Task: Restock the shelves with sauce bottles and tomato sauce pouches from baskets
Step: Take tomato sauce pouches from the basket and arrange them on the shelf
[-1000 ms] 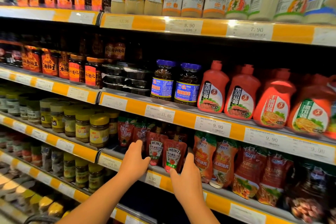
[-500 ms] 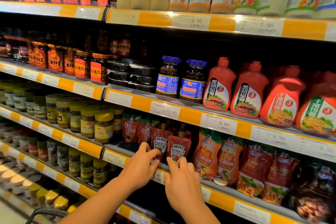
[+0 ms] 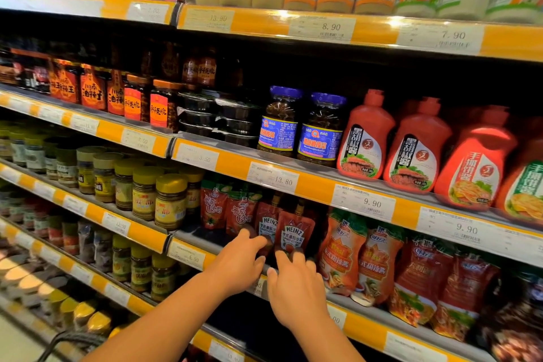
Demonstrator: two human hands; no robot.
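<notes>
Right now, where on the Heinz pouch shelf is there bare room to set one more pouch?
Bare shelf strip in front of the green-topped pouches, beside the left hand. Crowded rightward: Heinz pouches and orange pouches stand packed together.

— Which pouches are the task's own here?

— Two red Heinz tomato ketchup pouches, standing side by side at the front of the shelf (image 3: 188, 239). The front Heinz pouch (image 3: 294, 233) is upright, white label facing out, dark spout on top. The left Heinz pouch (image 3: 266, 223) stands just beside it, slightly farther back.

— And the hands?

— The right hand (image 3: 296, 288) has its fingertips on the lower edge of the front pouch. The left hand (image 3: 239, 263) touches the base of the left pouch.

— Anything else of that kind?

— Red sauce bottles (image 3: 365, 138) stand upright on the shelf above.
</notes>
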